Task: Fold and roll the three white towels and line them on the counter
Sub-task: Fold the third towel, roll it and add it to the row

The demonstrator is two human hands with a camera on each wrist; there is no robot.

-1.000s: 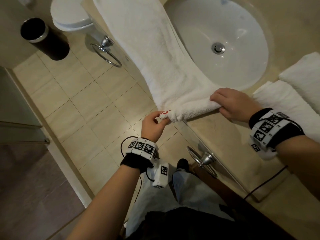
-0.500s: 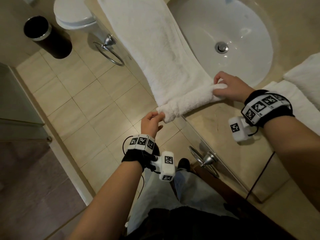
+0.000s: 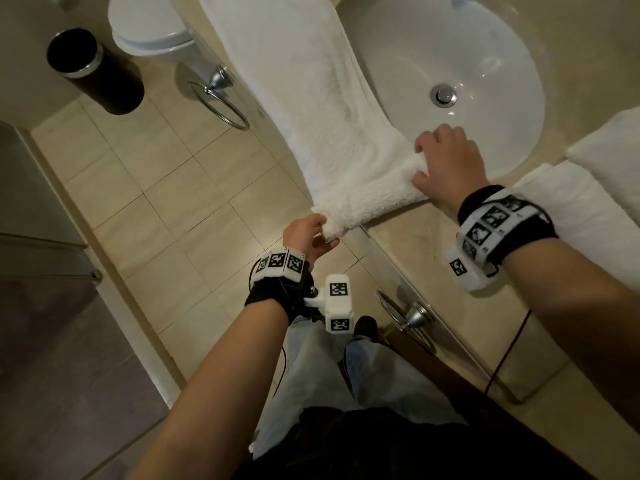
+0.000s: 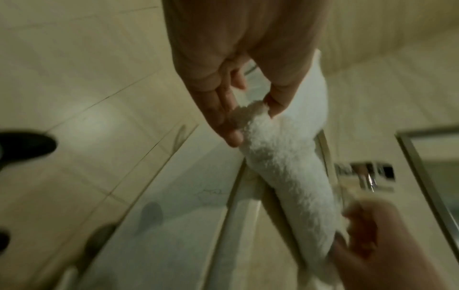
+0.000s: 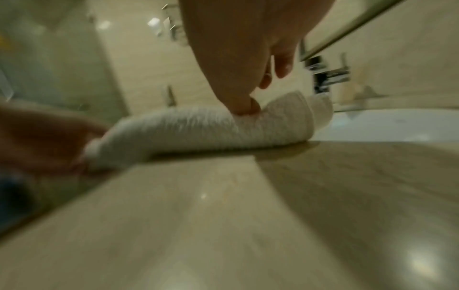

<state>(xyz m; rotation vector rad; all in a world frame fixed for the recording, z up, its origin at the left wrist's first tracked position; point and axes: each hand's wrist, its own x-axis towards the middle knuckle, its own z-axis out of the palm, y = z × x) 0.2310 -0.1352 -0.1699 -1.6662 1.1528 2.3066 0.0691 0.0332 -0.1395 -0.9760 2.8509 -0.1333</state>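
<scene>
A long white towel (image 3: 311, 81) lies along the counter's front edge beside the sink, its near end wound into a roll (image 3: 374, 199). The roll's left end juts past the counter edge. My left hand (image 3: 327, 233) pinches that end between thumb and fingers, as the left wrist view shows (image 4: 250, 117). My right hand (image 3: 419, 164) curls over the roll's right end by the sink rim, thumb pressed into the terry (image 5: 246, 108). Two more folded white towels (image 3: 571, 209) (image 3: 609, 147) lie on the counter at the right.
The white sink basin (image 3: 485, 46) lies just beyond the roll. Bare beige counter (image 3: 433, 258) stretches in front of it. Two chrome towel rings (image 3: 221, 98) (image 3: 412, 320) hang on the counter front. A toilet (image 3: 152, 32) and a black bin (image 3: 93, 71) stand on the tiled floor.
The roll has grown thicker and travelled away from me along the towel. Both hands moved with it; the right hand shifted its grip towards the sink rim.
</scene>
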